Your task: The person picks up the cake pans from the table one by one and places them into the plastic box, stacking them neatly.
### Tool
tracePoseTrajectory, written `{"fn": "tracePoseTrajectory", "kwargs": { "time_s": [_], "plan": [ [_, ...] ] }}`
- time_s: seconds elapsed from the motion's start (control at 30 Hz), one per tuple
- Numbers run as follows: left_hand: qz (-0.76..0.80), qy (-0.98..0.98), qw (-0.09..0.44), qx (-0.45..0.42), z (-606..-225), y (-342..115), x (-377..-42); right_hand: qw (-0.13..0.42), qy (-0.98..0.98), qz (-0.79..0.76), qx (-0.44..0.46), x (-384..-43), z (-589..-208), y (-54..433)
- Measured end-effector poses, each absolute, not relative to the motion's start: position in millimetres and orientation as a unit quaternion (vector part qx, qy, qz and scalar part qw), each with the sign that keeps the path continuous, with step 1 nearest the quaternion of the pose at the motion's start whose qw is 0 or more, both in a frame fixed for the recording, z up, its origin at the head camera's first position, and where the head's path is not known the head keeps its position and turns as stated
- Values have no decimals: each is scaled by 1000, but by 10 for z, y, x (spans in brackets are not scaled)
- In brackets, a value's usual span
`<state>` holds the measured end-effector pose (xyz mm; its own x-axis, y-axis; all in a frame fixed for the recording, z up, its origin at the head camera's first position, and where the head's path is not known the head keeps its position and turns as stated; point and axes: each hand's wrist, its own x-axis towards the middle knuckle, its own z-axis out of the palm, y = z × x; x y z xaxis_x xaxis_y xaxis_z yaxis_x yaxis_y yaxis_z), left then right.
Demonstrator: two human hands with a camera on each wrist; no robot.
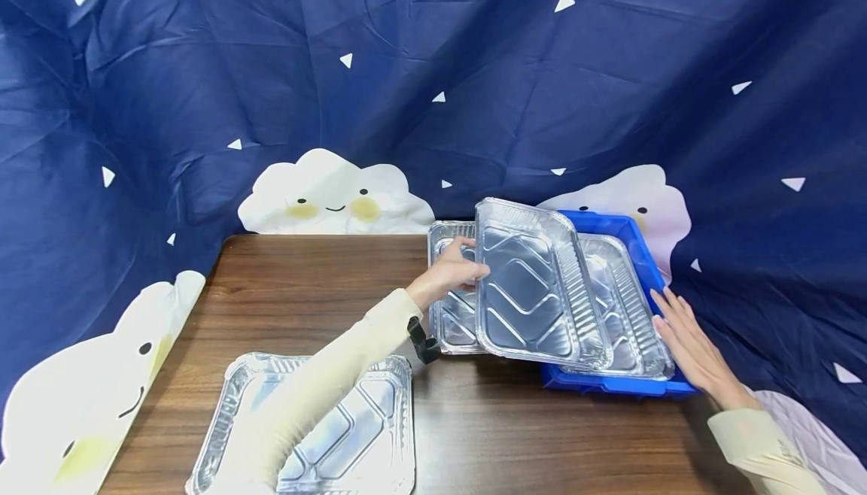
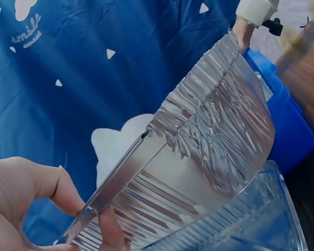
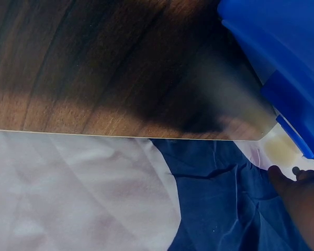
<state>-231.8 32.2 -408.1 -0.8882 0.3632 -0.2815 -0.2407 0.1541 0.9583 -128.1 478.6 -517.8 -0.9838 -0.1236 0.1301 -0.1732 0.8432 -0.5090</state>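
My left hand pinches the left rim of a foil tray between thumb and fingers. That tray is tilted, its right part over the blue bin. In the left wrist view, the left hand grips the rim, and the tray's crinkled outer wall shows. Another foil tray sits in the bin, partly covered by the held one. Beside the bin's right wall is my right hand, fingers straight; whether it touches the wall I cannot tell. The right wrist view shows the right hand only partly.
A further foil tray lies on the wooden table left of the bin, partly behind the held tray. Under my left forearm, at the front left, is another foil tray. A dark blue cloth with clouds hangs behind the table.
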Motion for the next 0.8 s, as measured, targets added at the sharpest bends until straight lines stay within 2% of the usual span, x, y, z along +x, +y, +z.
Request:
{"fn": "tracePoseTrajectory", "kwargs": {
  "time_s": [0.8],
  "plan": [
    [634,744,211,20,-4106,929,-2277,66,-952,286,92,-1265,-5216,4806]
  ]
}}
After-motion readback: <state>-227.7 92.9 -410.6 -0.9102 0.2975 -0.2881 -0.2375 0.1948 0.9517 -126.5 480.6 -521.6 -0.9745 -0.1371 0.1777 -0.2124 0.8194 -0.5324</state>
